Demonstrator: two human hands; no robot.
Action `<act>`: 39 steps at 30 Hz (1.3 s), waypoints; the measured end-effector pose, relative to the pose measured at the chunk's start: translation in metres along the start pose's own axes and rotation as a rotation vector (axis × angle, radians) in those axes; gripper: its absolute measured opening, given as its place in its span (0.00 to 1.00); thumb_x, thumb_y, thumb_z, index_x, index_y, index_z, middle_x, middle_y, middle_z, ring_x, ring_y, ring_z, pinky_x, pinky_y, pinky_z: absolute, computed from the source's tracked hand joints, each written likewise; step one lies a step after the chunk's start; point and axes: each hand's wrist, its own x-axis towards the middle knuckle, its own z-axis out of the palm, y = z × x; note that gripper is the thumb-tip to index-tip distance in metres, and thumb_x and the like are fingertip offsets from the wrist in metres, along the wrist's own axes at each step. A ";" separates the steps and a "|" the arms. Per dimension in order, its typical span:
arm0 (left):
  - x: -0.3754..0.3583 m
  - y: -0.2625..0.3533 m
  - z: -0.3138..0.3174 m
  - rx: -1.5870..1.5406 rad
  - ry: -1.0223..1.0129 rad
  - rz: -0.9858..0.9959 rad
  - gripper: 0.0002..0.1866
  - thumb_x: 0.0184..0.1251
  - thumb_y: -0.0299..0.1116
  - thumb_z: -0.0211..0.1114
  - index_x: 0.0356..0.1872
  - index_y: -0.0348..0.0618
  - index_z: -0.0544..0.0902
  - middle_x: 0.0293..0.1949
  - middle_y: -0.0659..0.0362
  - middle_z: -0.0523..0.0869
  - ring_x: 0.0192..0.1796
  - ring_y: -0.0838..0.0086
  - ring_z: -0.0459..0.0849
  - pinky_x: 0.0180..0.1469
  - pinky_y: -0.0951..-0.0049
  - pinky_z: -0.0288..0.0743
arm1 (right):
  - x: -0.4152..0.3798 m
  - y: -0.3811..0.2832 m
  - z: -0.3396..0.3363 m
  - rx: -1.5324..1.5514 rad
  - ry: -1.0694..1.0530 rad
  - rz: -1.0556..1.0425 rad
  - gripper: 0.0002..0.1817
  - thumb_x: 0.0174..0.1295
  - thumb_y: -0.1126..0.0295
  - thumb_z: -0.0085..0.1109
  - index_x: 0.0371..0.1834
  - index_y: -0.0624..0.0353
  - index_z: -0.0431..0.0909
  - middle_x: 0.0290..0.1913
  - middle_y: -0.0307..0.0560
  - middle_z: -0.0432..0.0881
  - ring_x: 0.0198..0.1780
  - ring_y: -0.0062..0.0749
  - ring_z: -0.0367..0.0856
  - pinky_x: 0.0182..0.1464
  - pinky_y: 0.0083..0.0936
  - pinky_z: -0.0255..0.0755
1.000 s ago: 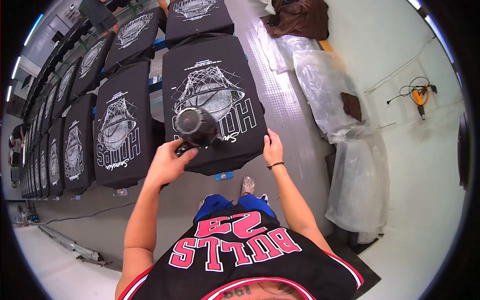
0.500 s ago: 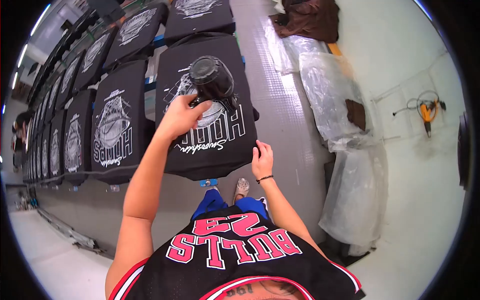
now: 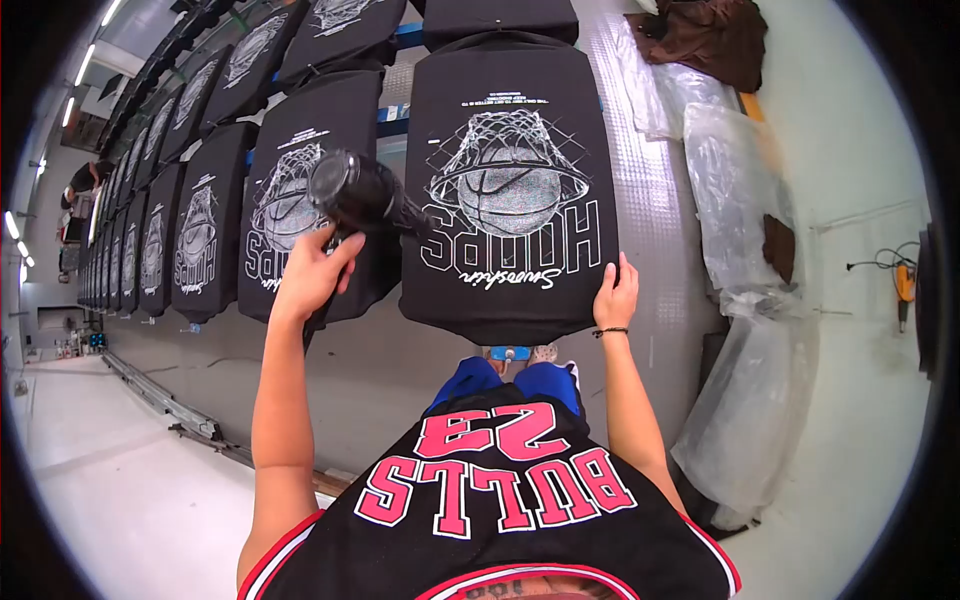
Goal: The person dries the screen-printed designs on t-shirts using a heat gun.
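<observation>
In our left hand [image 3: 315, 272] we grip a black hair dryer [image 3: 352, 188] by its handle, fingers and thumb closed around it. We hold the dryer above the gap between the front black T-shirt [image 3: 500, 300] and the neighbouring black T-shirt [image 3: 262, 180], with its narrow end directed toward the front shirt. Our right hand [image 3: 617, 292] is at the near right corner of the front shirt, fingers extended close together along the edge; we cannot tell whether the thumb and fingers pinch the fabric. The front shirt lies stretched flat directly before us and bears a white print [image 3: 510, 190] of a basketball and net above outlined lettering. A blue fitting [image 3: 510, 353] shows below its near edge. To the left we see a long row of similarly printed shirts [image 3: 197, 240]. To the right lie clear plastic sheeting [image 3: 735, 180] and, farther away, a brown cloth [image 3: 705, 42].
</observation>
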 end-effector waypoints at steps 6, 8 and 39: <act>-0.033 -0.003 0.005 0.014 -0.145 -0.053 0.13 0.70 0.38 0.67 0.37 0.35 0.82 0.18 0.66 0.77 0.18 0.85 0.72 0.21 0.79 0.64 | 0.001 0.000 0.000 0.024 0.076 -0.014 0.20 0.75 0.59 0.49 0.61 0.59 0.78 0.57 0.52 0.80 0.59 0.49 0.77 0.62 0.37 0.71; -0.033 0.001 0.010 0.039 -0.221 -0.067 0.15 0.69 0.39 0.68 0.43 0.35 0.85 0.18 0.67 0.76 0.18 0.85 0.71 0.21 0.78 0.64 | 0.000 -0.004 -0.002 0.042 0.085 0.005 0.20 0.75 0.59 0.50 0.60 0.60 0.79 0.55 0.53 0.81 0.58 0.49 0.78 0.61 0.37 0.72; 0.019 0.090 0.114 0.116 -0.131 0.053 0.17 0.68 0.40 0.69 0.46 0.34 0.84 0.17 0.66 0.77 0.18 0.85 0.73 0.22 0.78 0.66 | 0.007 -0.011 -0.011 0.024 0.017 -0.139 0.26 0.71 0.61 0.54 0.69 0.60 0.71 0.61 0.54 0.74 0.61 0.52 0.71 0.64 0.44 0.65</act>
